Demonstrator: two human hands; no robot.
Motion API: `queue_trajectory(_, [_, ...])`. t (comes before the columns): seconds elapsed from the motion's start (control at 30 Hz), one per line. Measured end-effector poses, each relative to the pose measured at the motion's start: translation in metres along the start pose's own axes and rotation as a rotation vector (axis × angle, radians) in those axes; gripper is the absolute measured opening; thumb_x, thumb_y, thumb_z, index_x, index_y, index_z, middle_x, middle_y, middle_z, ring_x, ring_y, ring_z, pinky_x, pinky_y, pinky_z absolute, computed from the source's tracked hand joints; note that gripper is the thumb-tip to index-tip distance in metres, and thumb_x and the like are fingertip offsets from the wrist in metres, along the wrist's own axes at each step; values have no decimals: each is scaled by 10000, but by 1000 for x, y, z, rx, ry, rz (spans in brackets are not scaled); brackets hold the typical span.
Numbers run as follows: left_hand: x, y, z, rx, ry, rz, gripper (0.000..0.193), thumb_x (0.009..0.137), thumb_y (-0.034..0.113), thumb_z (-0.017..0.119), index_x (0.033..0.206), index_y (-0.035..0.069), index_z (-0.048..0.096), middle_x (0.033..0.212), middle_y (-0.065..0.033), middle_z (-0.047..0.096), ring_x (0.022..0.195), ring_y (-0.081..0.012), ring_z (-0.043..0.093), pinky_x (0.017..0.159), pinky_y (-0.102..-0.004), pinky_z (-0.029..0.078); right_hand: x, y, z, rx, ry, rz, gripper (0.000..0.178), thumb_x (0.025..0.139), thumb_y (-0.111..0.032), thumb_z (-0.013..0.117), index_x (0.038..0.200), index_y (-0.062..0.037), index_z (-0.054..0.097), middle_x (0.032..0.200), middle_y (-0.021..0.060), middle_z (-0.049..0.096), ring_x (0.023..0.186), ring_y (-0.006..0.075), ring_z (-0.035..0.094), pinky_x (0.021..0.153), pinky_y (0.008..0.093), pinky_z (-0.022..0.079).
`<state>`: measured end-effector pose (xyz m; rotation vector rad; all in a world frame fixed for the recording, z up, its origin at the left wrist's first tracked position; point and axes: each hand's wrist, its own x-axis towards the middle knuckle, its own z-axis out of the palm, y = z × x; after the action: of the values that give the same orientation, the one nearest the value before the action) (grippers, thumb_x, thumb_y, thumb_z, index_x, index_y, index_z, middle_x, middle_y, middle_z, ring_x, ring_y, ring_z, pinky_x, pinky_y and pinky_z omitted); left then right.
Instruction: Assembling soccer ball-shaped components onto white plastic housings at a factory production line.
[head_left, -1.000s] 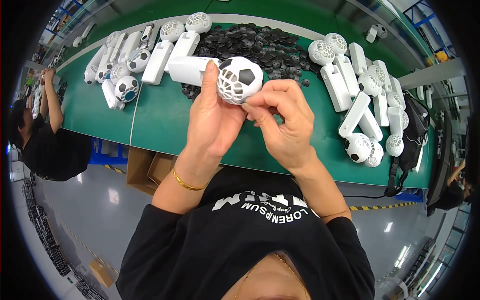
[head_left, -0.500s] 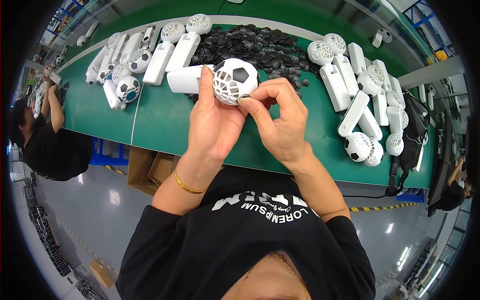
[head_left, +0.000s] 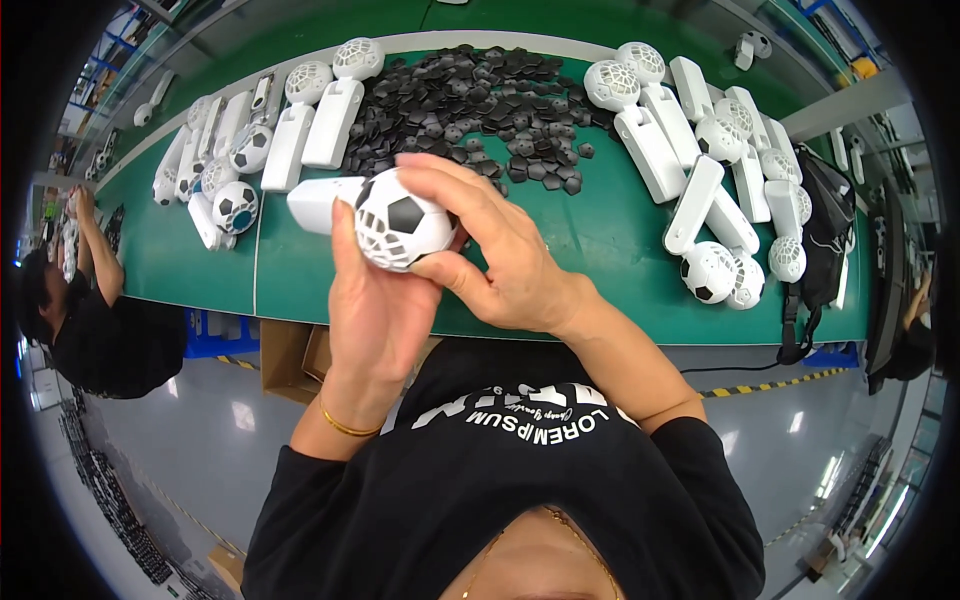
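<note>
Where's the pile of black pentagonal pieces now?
Head view: the pile is upper middle on the green tabletop, between two groups of white ball-headed devices, beyond the right hand.

The person wears a loose black T-shirt (head_left: pixel 500 510), its short sleeves (head_left: pixel 690 465) wide around the upper arms. White lettering (head_left: pixel 540 425) crosses the chest: large block letters partly lost in folds, a curved row of smaller capitals, small script between. A smooth gold bangle (head_left: pixel 345 427) circles the left wrist; a fine gold chain (head_left: pixel 570 528) shows inside the neckline
</note>
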<state>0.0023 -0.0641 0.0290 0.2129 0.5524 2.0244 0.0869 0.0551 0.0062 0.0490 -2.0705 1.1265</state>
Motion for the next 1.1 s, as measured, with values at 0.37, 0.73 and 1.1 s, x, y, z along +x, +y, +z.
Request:
queue_trajectory(0.37, [-30,59,-20,496,-64,-413,383,962,344,485,1199,45,521,1185,-88,563,1088,-211,564,927,-380,473,6,-12,-13,425,-67,338,625,773,-165,739,1312,-10,464,1198,99,561,1050,169,582,891,306,488])
queue_trajectory(0.73, [6,36,-14,1529,-219,306,873,706,16,759,1431,18,274,1070,-129,578,993,-249,610,842,-307,490,31,6,-18,722,-312,542,444,900,-185,626,1285,-8,496,1107,52,606,972,102,574,825,266,498])
queue_trajectory(1.1, [23,31,-27,1234,-68,237,921,685,-26,736,1432,2,199,1223,-140,474,1110,-189,525,946,-303,448,42,76,-19,-719,-204,425,176,775,-129,692,864,-12,596,843,164,638,837,357,623,698,434,487])
